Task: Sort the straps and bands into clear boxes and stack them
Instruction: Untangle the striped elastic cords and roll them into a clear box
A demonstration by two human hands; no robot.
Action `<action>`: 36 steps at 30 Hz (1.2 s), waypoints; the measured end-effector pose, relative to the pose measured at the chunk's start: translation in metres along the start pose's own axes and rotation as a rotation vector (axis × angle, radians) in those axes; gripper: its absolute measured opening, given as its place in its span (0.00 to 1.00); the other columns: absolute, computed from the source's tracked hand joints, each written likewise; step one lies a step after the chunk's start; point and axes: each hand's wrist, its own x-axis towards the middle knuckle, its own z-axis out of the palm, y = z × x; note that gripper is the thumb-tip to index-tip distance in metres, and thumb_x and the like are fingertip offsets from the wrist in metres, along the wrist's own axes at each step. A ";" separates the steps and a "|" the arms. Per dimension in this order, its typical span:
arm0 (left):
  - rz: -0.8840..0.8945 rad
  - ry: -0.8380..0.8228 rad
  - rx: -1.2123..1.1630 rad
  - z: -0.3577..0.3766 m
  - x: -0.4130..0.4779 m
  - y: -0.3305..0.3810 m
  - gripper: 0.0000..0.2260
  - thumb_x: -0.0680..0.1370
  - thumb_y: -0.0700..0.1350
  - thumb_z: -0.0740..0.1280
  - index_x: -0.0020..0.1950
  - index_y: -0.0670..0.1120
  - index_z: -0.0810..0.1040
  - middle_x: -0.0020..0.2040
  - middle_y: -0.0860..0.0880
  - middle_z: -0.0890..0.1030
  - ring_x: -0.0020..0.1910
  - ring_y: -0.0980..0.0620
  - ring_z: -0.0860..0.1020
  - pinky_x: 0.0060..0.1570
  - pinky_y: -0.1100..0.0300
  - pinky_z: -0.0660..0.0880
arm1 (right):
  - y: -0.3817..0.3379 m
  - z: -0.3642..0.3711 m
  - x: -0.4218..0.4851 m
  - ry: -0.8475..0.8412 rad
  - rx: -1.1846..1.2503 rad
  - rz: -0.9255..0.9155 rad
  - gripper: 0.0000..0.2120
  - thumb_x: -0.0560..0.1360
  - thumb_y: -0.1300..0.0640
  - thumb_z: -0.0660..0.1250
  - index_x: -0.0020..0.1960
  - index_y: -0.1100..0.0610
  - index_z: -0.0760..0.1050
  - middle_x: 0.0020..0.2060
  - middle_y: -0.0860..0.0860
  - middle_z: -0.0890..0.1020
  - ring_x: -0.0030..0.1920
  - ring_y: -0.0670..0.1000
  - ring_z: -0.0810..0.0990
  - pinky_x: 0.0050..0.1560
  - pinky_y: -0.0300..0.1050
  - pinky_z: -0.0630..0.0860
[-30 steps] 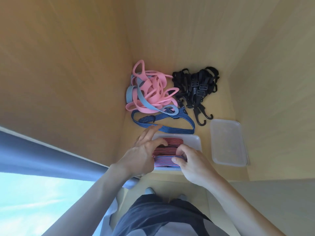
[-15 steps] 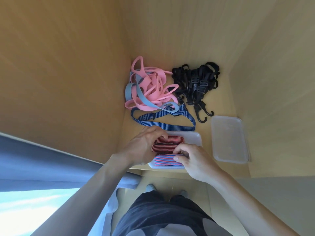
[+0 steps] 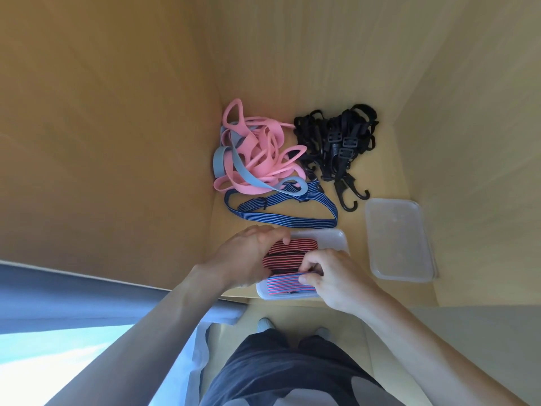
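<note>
inspector: state of the hands?

me: my left hand (image 3: 248, 256) is curled over the left end of the red-and-black straps (image 3: 292, 250), holding them down inside the clear box (image 3: 336, 238). my right hand (image 3: 330, 276) pinches the blue-and-red strap (image 3: 289, 284) between thumb and fingers at the box's near side.

inspector: what does the next move turn on?

me: in my judgement, the blue striped strap (image 3: 281, 218). it lies flat on the shelf just beyond the box's far rim. its long axis runs left to right, parallel to the box. the left hand is nearer, so it is a short reach straight forward.

inspector: edges and room?

me: the wooden wall (image 3: 146, 171) stands close on the left. the pink bands (image 3: 257, 159) and black hook straps (image 3: 336, 142) are heaped behind. a grey-blue band (image 3: 243, 171) crosses the blue strap's far side and could drag along. the box sits at the shelf's front edge. the empty box (image 3: 398, 238) lies apart on the right, with bare shelf between.
</note>
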 end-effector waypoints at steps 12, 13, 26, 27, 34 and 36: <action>-0.051 -0.075 -0.215 -0.004 0.003 -0.010 0.26 0.69 0.42 0.77 0.59 0.62 0.70 0.64 0.58 0.77 0.62 0.54 0.74 0.62 0.52 0.74 | -0.003 -0.003 -0.002 -0.014 0.012 0.004 0.07 0.77 0.50 0.71 0.44 0.49 0.75 0.43 0.45 0.81 0.43 0.47 0.80 0.45 0.50 0.79; -0.061 -0.068 -0.221 -0.004 0.003 -0.010 0.26 0.70 0.42 0.77 0.59 0.62 0.70 0.64 0.59 0.77 0.62 0.54 0.74 0.62 0.52 0.74 | -0.004 -0.003 -0.005 -0.018 0.004 -0.008 0.05 0.78 0.49 0.69 0.45 0.48 0.76 0.44 0.44 0.81 0.44 0.47 0.80 0.45 0.49 0.79; -0.086 0.019 -0.245 0.004 -0.001 -0.004 0.27 0.67 0.40 0.76 0.58 0.63 0.71 0.56 0.63 0.77 0.55 0.56 0.75 0.56 0.57 0.75 | -0.024 0.017 -0.026 0.112 -0.325 -0.333 0.12 0.80 0.51 0.60 0.62 0.48 0.73 0.57 0.44 0.73 0.59 0.49 0.70 0.59 0.46 0.66; -0.085 0.023 -0.232 0.005 -0.001 -0.004 0.28 0.67 0.40 0.76 0.58 0.64 0.70 0.56 0.63 0.77 0.55 0.56 0.75 0.56 0.59 0.75 | -0.023 0.018 -0.026 0.110 -0.324 -0.331 0.11 0.81 0.50 0.59 0.62 0.49 0.74 0.57 0.43 0.72 0.60 0.49 0.70 0.59 0.46 0.66; -0.070 0.077 -0.145 0.016 0.001 -0.011 0.28 0.70 0.40 0.75 0.62 0.63 0.69 0.63 0.66 0.72 0.60 0.62 0.71 0.50 0.80 0.60 | -0.022 0.021 -0.013 0.083 -0.344 -0.359 0.09 0.81 0.53 0.61 0.59 0.50 0.75 0.55 0.44 0.73 0.59 0.48 0.70 0.56 0.43 0.64; -0.066 0.097 -0.148 0.018 0.002 -0.012 0.27 0.71 0.40 0.75 0.63 0.62 0.70 0.65 0.65 0.73 0.62 0.61 0.72 0.51 0.79 0.59 | -0.024 0.023 -0.011 0.077 -0.393 -0.359 0.08 0.81 0.53 0.61 0.58 0.50 0.75 0.55 0.44 0.73 0.58 0.50 0.70 0.56 0.44 0.64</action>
